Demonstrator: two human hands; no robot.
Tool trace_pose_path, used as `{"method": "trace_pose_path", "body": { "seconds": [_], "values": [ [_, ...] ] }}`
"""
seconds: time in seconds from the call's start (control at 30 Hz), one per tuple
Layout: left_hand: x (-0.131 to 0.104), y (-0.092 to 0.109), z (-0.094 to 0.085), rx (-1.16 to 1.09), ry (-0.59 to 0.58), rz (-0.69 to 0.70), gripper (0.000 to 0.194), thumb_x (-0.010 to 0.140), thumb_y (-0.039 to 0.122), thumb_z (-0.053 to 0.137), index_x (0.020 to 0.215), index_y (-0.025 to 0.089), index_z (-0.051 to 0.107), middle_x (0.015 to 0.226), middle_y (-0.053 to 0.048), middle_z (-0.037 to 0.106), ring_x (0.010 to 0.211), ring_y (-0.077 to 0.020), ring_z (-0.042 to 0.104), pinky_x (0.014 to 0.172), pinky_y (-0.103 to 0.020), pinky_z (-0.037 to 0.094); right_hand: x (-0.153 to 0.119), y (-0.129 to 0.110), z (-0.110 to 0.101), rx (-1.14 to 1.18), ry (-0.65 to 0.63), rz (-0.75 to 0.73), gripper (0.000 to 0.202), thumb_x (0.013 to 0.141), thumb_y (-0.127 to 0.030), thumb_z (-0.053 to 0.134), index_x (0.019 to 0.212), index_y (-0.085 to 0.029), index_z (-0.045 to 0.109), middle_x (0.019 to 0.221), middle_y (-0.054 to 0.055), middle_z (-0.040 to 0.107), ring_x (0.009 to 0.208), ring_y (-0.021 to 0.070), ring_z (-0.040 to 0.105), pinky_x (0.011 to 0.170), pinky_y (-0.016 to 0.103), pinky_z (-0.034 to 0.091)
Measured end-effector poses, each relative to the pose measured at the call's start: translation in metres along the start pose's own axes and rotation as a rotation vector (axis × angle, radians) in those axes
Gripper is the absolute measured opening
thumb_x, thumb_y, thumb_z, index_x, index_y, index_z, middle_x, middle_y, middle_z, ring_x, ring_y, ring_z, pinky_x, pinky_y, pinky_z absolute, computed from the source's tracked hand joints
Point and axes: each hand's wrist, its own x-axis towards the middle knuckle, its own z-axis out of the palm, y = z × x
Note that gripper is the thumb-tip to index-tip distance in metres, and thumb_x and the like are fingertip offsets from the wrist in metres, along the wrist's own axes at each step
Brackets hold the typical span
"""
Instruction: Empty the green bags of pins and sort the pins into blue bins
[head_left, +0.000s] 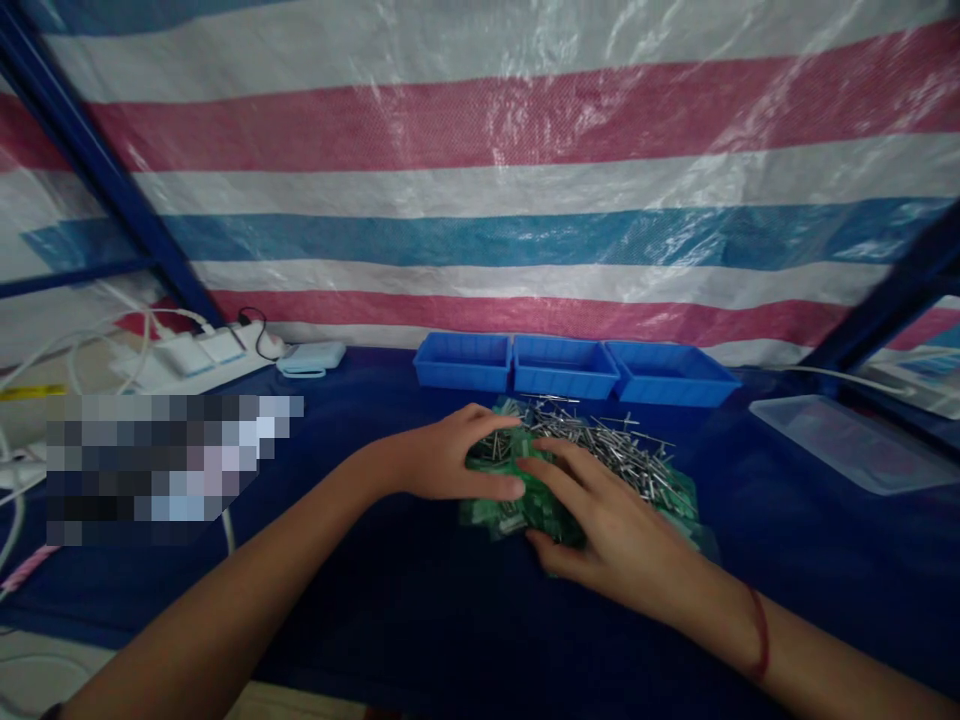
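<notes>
In the head view a heap of small green clear plastic packets (551, 505) lies on the dark blue table, with thin shiny metal pins (622, 450) piled behind and to the right. My left hand (457, 455) rests against the heap's left side, its thumb and fingers apart in a curve around some packets and pins. From the right, my right hand (600, 510) reaches over the front of the heap. Its fingers are spread and bent, and they touch the green packets. I see no packet or pin firmly gripped in either hand. A red cord circles my right wrist.
Three blue plastic bins (564, 370) stand in a row behind the heap. A clear plastic lid or tray (855, 445) lies at the right. At the left are a white power strip (202, 365) with cables, a light blue case (311, 358) and a blurred-out patch. A striped sheet (525, 240) hangs behind.
</notes>
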Motion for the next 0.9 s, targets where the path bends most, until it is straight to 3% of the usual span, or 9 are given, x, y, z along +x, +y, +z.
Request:
{"method": "trace_pose_path", "body": {
  "seconds": [0.1,0.17,0.23,0.4,0.53,0.67,0.77,0.9],
  "values": [
    [-0.006,0.002,0.008,0.003,-0.068,-0.038,0.108,0.062,0.059,0.069,0.144,0.016,0.014,0.148,-0.017,0.019,0.134,-0.0338,0.024,0.107,-0.046,0.027,0.003,0.000,0.000,-0.007,0.035,0.008,0.043,0.078,-0.018,0.054,0.121,-0.015,0.052,0.123,0.011,0.054,0.110,0.0240,0.052,0.095,0.040,0.044],
    [-0.007,0.004,0.013,0.040,-0.064,-0.035,0.113,0.060,0.054,0.072,0.145,0.013,0.010,0.149,-0.019,0.013,0.136,-0.0353,0.016,0.108,-0.047,0.024,0.004,0.002,-0.002,0.026,0.075,0.037,0.034,0.080,-0.016,0.051,0.115,-0.015,0.055,0.111,0.009,0.061,0.101,0.0221,0.057,0.089,0.039,0.048],
    [-0.005,0.005,0.016,0.069,-0.029,-0.010,0.104,0.067,0.048,0.069,0.145,0.011,0.011,0.148,-0.020,0.017,0.136,-0.0340,0.018,0.109,-0.047,0.023,0.006,0.007,-0.004,0.076,0.156,0.089,0.027,0.083,-0.016,0.048,0.109,-0.016,0.057,0.102,0.007,0.065,0.092,0.0203,0.061,0.084,0.038,0.050],
    [-0.003,0.003,0.014,0.055,0.105,0.051,0.075,0.080,0.035,0.059,0.143,0.021,0.021,0.135,-0.014,0.042,0.124,-0.0286,0.041,0.103,-0.046,0.032,0.009,0.025,-0.005,0.225,0.353,0.328,0.025,0.086,-0.028,0.050,0.108,-0.018,0.057,0.095,0.007,0.069,0.082,0.0201,0.065,0.073,0.035,0.051],
    [0.000,0.003,0.013,0.021,0.181,0.085,0.062,0.082,0.029,0.058,0.138,0.025,0.033,0.127,-0.010,0.046,0.114,-0.0231,0.049,0.100,-0.041,0.036,0.011,0.034,-0.004,0.310,0.395,0.442,0.034,0.086,-0.035,0.050,0.117,-0.019,0.050,0.086,0.005,0.070,0.073,0.0199,0.066,0.063,0.031,0.050],
    [0.004,0.006,0.018,-0.015,0.268,-0.008,0.052,0.082,0.025,0.055,0.132,0.020,0.042,0.115,-0.010,0.050,0.097,-0.0200,0.056,0.092,-0.040,0.044,0.012,0.041,-0.006,0.152,0.389,0.424,0.029,0.087,-0.038,0.048,0.104,-0.017,0.058,0.084,0.007,0.070,0.074,0.0233,0.067,0.064,0.034,0.050],
    [0.007,0.008,0.024,0.030,0.324,-0.089,0.047,0.080,0.028,0.057,0.126,0.020,0.049,0.114,-0.011,0.051,0.103,-0.0245,0.054,0.092,-0.045,0.043,0.012,0.049,-0.006,0.061,0.421,0.354,0.027,0.085,-0.036,0.050,0.099,-0.018,0.063,0.092,0.008,0.070,0.084,0.0249,0.065,0.074,0.039,0.049],
    [0.009,0.010,0.034,0.203,0.443,-0.122,0.039,0.081,0.039,0.057,0.117,0.025,0.058,0.136,-0.011,0.036,0.130,-0.0353,0.028,0.104,-0.056,0.027,0.011,0.054,-0.006,0.050,0.448,0.334,0.028,0.085,-0.035,0.050,0.102,-0.018,0.065,0.099,0.009,0.069,0.092,0.0253,0.063,0.080,0.042,0.048]
  ]
}}
